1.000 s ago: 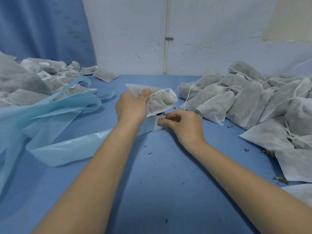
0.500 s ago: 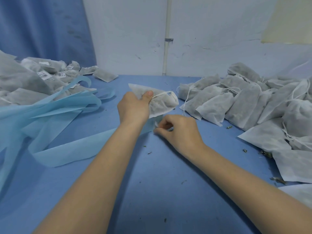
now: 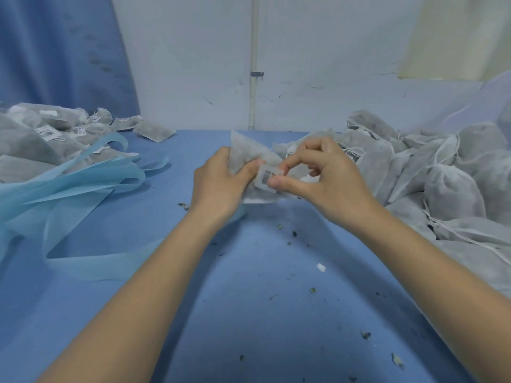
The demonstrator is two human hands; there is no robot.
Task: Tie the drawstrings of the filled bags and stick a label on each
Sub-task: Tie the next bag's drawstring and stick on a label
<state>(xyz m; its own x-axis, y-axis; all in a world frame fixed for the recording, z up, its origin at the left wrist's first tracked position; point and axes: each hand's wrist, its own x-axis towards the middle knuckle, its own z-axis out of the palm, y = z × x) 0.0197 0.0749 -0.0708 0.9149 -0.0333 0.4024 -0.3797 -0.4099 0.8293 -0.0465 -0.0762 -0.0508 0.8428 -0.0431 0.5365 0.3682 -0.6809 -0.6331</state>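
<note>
Blue tabletop, covered in cloth, scattered with small dark plant crumbs and one white scrap. White wall behind, cracked and marked, with an upright white pipe held by a clip. Blue curtain at far left; pale yellowish sheet at upper right.

Left side of tabletop: heap of labelled bags, grey-white, each bearing a barcode sticker; pale blue strips of thin sheet spilling in front of them.

Right side: large heap of unlabelled bags with loose white drawstrings, reaching to the near right edge.

Centre, raised just above the tabletop: one filled bag. Left hand grips its left side, thumb lying across the front. Right hand pinches a label with a barcode between thumb and forefinger, holding it against the face of the bag beside the left thumb. Whether the label is fully stuck down cannot be told.
</note>
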